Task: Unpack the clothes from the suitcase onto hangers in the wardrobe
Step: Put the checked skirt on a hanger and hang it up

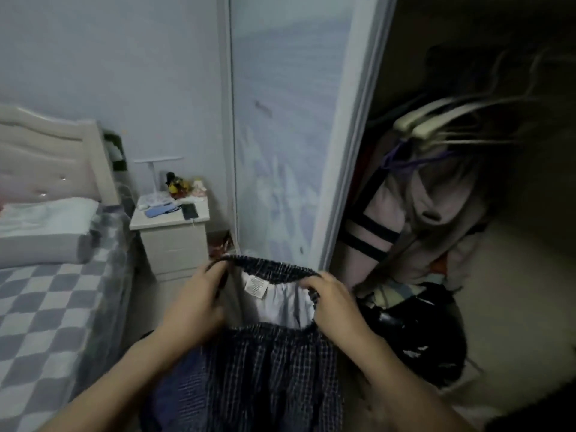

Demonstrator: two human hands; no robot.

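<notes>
Bedroom wardrobe (467,88), checked skirt (265,369) between hands' grip

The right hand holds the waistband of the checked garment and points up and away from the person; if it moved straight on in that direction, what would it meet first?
Probably the pale frame of the sliding wardrobe door, just beyond the right hand, though one view leaves depth uncertain.
</notes>
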